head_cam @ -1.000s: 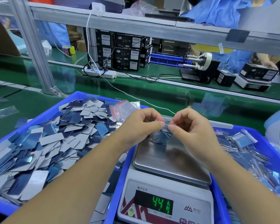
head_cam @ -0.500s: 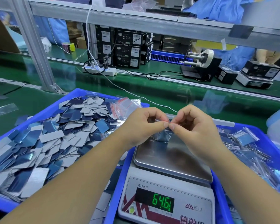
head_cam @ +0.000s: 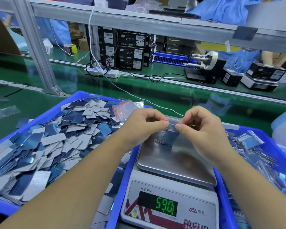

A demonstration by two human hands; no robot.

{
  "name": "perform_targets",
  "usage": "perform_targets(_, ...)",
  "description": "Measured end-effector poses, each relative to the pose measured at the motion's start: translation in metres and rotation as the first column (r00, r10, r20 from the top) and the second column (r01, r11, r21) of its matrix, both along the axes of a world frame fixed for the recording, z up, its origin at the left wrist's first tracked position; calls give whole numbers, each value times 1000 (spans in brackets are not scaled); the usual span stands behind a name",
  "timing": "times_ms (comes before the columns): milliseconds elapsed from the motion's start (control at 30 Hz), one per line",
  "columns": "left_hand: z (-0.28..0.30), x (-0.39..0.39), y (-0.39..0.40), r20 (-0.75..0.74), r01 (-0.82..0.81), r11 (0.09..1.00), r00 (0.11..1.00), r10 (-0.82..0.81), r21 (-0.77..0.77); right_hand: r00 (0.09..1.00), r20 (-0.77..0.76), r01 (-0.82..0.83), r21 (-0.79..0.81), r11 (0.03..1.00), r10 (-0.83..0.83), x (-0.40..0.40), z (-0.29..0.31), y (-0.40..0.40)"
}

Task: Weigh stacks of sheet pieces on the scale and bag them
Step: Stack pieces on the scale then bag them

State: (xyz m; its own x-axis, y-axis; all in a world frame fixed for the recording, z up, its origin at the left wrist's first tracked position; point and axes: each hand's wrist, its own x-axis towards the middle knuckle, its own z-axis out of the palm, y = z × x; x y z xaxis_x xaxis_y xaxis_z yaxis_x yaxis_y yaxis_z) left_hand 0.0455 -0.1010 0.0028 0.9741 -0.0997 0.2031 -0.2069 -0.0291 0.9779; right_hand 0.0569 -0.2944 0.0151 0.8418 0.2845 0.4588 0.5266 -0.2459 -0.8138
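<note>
Our fingers pinch the top edge of a small clear bag [head_cam: 169,132]: the left hand [head_cam: 144,125] and the right hand [head_cam: 203,129] pinch from both sides, we think to press its seal. The bag with blue sheet pieces [head_cam: 169,138] rests on the scale [head_cam: 175,159], between the trays, so its weight supports the pressing.

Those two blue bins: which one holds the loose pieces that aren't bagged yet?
The left blue bin, heaped with bare blue and grey sheet pieces. The right blue bin holds pieces already sealed in clear bags.

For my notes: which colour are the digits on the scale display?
Green digits on a black display, head view.
</note>
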Motion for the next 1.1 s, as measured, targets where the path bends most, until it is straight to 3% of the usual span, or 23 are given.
perform_targets(533, 2, 2, 5, -15, -71, 995, 997, 73, 73, 999, 31, 45, -21, 999, -44, 4, -2, -2)
perform_targets(800, 2, 2, 6, -34, -8, 1000, 999, 7, -11, 998, -42, 37, -141, 989, -43, 4, -6, 1)
perform_targets(900, 1, 2, 6, -74, 49, 997, 996, -53, -60, 996, -94, 4, -90, 996, -12, 4, -3, -1)
perform_targets(1000, 0, 1, 5, -12, 30, 993, 999, -29, 117, 984, -176, -22, -102, 995, 4, 5, 1, -5)
perform_targets(1100, -4, -1, 3, 88, -47, 928, 996, 16, 369, 976, -199, 20, -338, 941, -92, 9, -1, -10)
